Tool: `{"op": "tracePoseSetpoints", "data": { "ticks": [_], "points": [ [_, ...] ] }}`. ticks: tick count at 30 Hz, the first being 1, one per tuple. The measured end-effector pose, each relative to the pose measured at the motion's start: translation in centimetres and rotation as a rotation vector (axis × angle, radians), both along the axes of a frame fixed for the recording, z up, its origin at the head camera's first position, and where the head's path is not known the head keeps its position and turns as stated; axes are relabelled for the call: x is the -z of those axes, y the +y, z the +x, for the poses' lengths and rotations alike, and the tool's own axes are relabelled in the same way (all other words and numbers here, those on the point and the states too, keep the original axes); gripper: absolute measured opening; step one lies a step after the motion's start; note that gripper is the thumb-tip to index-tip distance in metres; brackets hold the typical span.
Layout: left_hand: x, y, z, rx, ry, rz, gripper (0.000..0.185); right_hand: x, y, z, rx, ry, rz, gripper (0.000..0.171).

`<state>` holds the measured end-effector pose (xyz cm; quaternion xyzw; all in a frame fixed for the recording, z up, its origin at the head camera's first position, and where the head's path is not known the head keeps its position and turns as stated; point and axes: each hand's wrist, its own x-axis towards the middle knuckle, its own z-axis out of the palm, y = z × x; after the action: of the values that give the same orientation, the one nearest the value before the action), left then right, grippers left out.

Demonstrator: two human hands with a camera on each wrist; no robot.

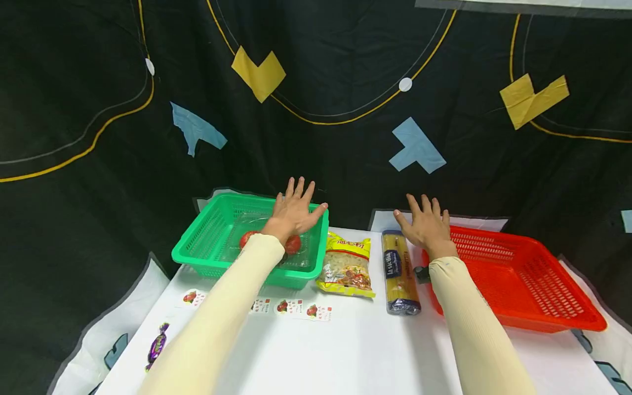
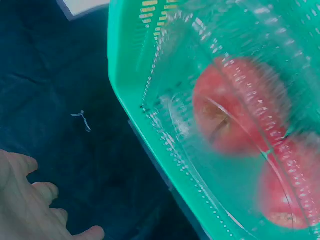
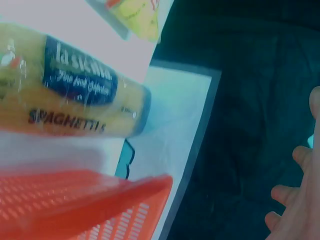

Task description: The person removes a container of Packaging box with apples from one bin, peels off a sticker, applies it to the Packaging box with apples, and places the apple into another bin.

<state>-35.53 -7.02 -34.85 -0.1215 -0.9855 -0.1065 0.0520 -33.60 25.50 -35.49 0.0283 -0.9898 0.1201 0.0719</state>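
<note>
Background: a black cloth backdrop (image 1: 316,137) with yellow curved lines and yellow and blue taped patches hangs behind the table.
Surface: a white table (image 1: 355,351) runs from the near edge to the backdrop.
Left hand: the left hand (image 1: 295,211) is held flat with its fingers spread and straight, above the far right corner of the green basket (image 1: 197,247); it holds nothing. In the left wrist view only its fingertips (image 2: 30,200) show, apart from the basket wall.
Right hand: the right hand (image 1: 425,224) is also flat and spread, fingers straight, holding nothing. It hovers over the far edge of the table, between the far end of the spaghetti pack (image 1: 400,271) and the far left corner of the red basket (image 1: 523,285).
Green basket: stands at the far left of the table. Inside lies a clear plastic box (image 1: 237,236) with two red apples (image 1: 292,244), side by side; the left wrist view shows them through the lid (image 2: 240,107).
Spaghetti pack: a long yellow pack with a dark blue label lies near the middle of the table, lengthwise from far to near, just beside the red basket's left wall.
Pasta bag: a yellow pasta bag (image 1: 346,266) lies between the green basket and the spaghetti pack, touching the green basket's right wall.
Red basket: stands at the far right of the table.
Near left: a row of small white sachets (image 1: 291,307) with red fruit pictures lies in front of the green basket; a purple wrapped sweet (image 1: 158,345) lies near the left edge.
</note>
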Motion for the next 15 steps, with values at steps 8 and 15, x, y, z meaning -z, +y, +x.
{"op": "tracePoseSetpoints", "data": {
  "ticks": [8, 15],
  "points": [
    [0.1, -1.1, 2.2, 0.048, -0.013, 0.024, 0.080, 0.5, -2.7, 0.1, -0.054, 0.046, 0.011, 0.079],
    [0.0, -1.9, 4.5, 0.082, -0.023, 0.103, 0.077, 0.9, -4.9, 0.6, -0.116, 0.057, -0.009, 0.076]
  ]
}}
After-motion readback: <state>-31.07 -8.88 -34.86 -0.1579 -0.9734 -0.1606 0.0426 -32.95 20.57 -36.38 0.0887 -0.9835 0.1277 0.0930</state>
